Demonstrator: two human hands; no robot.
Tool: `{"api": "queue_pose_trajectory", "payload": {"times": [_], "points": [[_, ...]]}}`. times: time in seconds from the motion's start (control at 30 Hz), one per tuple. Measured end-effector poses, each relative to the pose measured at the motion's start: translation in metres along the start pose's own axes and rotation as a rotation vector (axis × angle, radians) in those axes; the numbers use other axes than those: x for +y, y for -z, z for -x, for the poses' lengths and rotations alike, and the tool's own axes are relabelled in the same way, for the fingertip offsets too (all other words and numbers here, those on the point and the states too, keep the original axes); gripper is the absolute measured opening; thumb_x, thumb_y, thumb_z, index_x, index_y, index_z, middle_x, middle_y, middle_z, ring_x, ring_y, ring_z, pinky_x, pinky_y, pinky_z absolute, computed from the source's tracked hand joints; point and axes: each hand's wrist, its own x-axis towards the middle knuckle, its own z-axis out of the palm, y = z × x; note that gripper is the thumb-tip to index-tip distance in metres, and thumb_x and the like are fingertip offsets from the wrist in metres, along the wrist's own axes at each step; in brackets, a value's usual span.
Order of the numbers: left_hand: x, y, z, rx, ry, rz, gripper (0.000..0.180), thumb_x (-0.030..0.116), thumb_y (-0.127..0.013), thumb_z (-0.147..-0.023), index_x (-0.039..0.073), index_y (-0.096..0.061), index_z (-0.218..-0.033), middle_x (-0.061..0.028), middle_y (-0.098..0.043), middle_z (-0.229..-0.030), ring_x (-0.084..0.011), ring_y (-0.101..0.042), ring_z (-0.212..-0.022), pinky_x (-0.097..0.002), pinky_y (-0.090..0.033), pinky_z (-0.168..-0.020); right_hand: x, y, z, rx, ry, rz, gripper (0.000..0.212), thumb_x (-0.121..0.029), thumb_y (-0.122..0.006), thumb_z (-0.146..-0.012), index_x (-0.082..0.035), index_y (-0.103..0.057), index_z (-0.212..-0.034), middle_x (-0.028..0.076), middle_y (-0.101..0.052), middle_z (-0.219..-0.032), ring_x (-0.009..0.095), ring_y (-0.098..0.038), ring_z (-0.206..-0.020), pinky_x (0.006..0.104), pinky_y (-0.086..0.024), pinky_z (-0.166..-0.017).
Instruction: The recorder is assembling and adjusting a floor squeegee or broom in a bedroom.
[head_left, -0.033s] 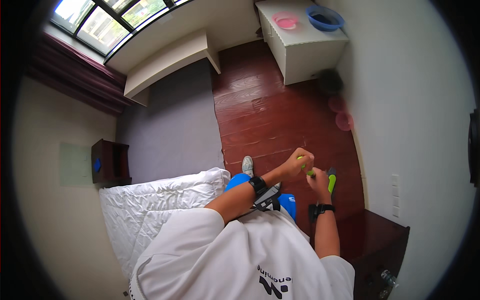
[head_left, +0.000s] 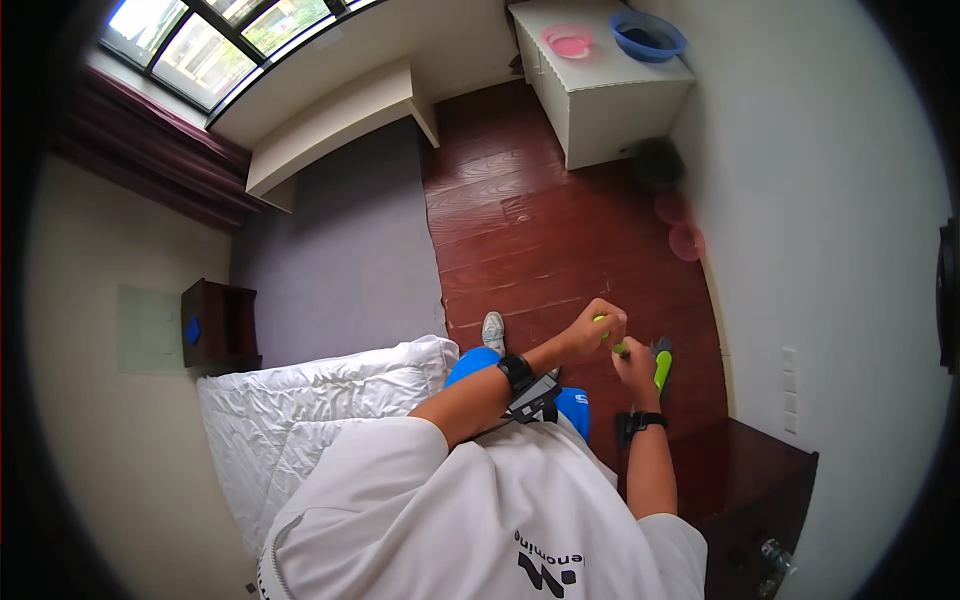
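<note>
My left hand (head_left: 597, 325) is closed around the upper part of a bright green handle (head_left: 621, 351). Just below and to the right, my right hand (head_left: 636, 368) grips the same handle. Beyond the right hand, near the floor, shows a green and dark grey head (head_left: 663, 370), perhaps of a mop or broom; its exact kind is hard to make out. Most of the shaft is hidden by my hands. Dark bands circle both wrists, and a grey device (head_left: 533, 398) hangs at my waist.
Dark red boards (head_left: 540, 230) cover the floor, beside a grey mat (head_left: 345, 240). A white quilt (head_left: 330, 395) lies to my left, a dark cabinet (head_left: 760, 470) at the near right. Blue basin (head_left: 648, 40) and pink basin (head_left: 568, 42) sit on a white cabinet (head_left: 610, 120).
</note>
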Motion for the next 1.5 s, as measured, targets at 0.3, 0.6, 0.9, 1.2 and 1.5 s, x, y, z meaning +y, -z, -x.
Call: {"api": "queue_pose_trajectory", "payload": {"times": [0.3, 0.6, 0.9, 1.2, 1.5], "points": [[0.021, -0.006, 0.014, 0.066, -0.046, -0.021, 0.042, 0.021, -0.048, -0.09, 0.002, -0.049, -0.053, -0.003, -0.049, -0.05, -0.0099, -0.044, -0.048, -0.0273, -0.034, -0.048, -0.014, -0.03, 0.0, 0.237, 0.045, -0.386, 0.016, -0.009, -0.067, -0.078, -0.004, -0.065, -0.093, 0.018, -0.068, -0.08, 0.038, -0.066, -0.08, 0.0414, -0.051, -0.067], [0.086, -0.018, 0.052, 0.221, -0.12, -0.099, 0.045, 0.022, -0.049, -0.095, 0.005, -0.043, -0.053, -0.0016, -0.043, -0.05, -0.0095, -0.04, -0.047, -0.027, -0.03, -0.045, -0.069, -0.04, -0.006, 0.077, 0.253, -0.505, 0.012, -0.01, -0.064, -0.08, -0.003, -0.063, -0.091, 0.02, -0.065, -0.077, 0.037, -0.066, -0.077, 0.0402, -0.049, -0.062], [0.11, 0.009, 0.193, 0.597, -0.28, -0.146, 0.041, 0.02, -0.047, -0.096, 0.005, -0.042, -0.059, -0.0019, -0.043, -0.053, -0.0083, -0.039, -0.048, -0.0257, -0.029, -0.045, -0.167, -0.115, 0.025, -0.143, 0.464, -0.51, 0.02, -0.003, -0.07, -0.076, -0.005, -0.065, -0.095, 0.016, -0.068, -0.08, 0.031, -0.07, -0.077, 0.0352, -0.052, -0.063], [0.118, -0.009, 0.318, 1.004, -0.353, -0.242, 0.04, 0.019, -0.045, -0.095, 0.003, -0.041, -0.059, -0.004, -0.044, -0.055, -0.0103, -0.042, -0.053, -0.0274, -0.036, -0.053, -0.23, -0.173, 0.095, -0.515, 0.58, -0.522, 0.021, -0.006, -0.069, -0.077, -0.005, -0.064, -0.098, 0.015, -0.069, -0.087, 0.028, -0.068, -0.079, 0.0345, -0.051, -0.07], [0.12, -0.048, 0.391, 1.151, -0.386, -0.204, 0.038, 0.02, -0.045, -0.093, 0.005, -0.041, -0.059, -0.0045, -0.044, -0.053, -0.0126, -0.04, -0.049, -0.0282, -0.033, -0.051, -0.236, -0.215, 0.16, -0.743, 0.701, -0.495, 0.022, -0.01, -0.067, -0.074, -0.008, -0.064, -0.096, 0.017, -0.067, -0.083, 0.031, -0.066, -0.076, 0.0378, -0.05, -0.068]]}}
